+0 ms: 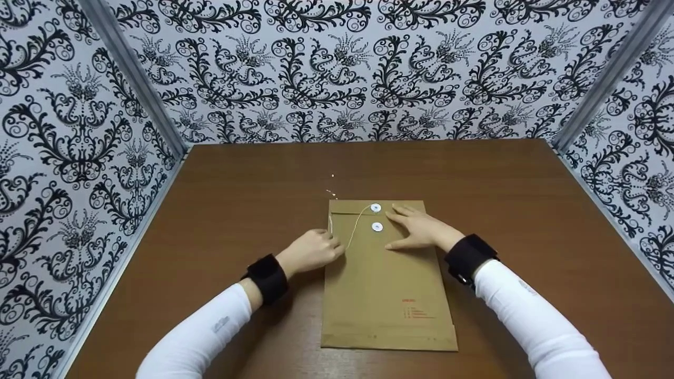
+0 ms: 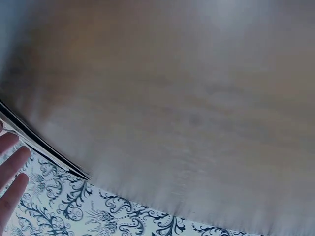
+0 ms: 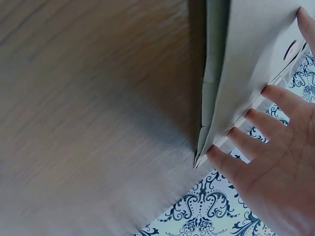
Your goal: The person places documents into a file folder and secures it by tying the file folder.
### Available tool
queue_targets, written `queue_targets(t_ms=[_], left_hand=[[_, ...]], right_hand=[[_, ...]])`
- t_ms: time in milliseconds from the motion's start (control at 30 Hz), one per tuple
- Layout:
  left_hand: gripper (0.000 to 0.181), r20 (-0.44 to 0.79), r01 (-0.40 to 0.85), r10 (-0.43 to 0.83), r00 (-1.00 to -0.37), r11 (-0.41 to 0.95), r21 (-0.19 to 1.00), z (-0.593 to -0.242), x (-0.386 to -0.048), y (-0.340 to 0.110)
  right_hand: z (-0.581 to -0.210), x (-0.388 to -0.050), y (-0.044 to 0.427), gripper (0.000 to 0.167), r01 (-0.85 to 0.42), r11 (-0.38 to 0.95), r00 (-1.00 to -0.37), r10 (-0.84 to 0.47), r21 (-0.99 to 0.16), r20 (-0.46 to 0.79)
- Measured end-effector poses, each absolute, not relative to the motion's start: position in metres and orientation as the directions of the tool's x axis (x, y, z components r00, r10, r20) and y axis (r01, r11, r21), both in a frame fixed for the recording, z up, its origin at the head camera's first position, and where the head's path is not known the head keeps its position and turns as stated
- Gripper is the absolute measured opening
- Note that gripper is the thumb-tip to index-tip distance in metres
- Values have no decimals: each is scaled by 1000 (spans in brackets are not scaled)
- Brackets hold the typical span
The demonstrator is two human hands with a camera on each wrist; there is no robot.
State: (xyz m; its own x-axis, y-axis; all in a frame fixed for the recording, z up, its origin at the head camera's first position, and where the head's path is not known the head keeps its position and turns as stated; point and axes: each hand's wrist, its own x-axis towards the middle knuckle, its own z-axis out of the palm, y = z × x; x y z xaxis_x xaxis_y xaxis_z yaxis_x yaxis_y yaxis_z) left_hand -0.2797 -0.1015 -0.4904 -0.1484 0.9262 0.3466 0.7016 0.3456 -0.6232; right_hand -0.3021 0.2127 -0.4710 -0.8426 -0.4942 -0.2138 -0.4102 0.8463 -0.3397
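Observation:
A brown paper envelope (image 1: 384, 284) lies on the table with its flap end away from me. Two white button discs sit near that end: one (image 1: 375, 208) on the flap, the other (image 1: 377, 227) just below. From the upper disc a thin string (image 1: 357, 223) runs down to my left hand (image 1: 316, 250), which pinches it above the envelope's left edge. My right hand (image 1: 421, 229) rests spread on the envelope's upper right, its fingers (image 3: 278, 98) straight along the flap. The left wrist view catches only some left fingers (image 2: 12, 167) at its edge.
The brown wooden table (image 1: 237, 184) surrounds the envelope. Small white specks (image 1: 331, 193) show just beyond its far edge. Patterned walls (image 1: 337, 68) enclose the table at the back and both sides.

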Motion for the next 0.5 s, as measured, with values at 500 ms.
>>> queue_targets(t_ms=[500], left_hand=[[18, 362, 765, 931, 40, 205, -611, -489, -252, -101]], right_hand=[[-472, -303, 213, 93, -432, 838, -840, -509, -334, -189]])
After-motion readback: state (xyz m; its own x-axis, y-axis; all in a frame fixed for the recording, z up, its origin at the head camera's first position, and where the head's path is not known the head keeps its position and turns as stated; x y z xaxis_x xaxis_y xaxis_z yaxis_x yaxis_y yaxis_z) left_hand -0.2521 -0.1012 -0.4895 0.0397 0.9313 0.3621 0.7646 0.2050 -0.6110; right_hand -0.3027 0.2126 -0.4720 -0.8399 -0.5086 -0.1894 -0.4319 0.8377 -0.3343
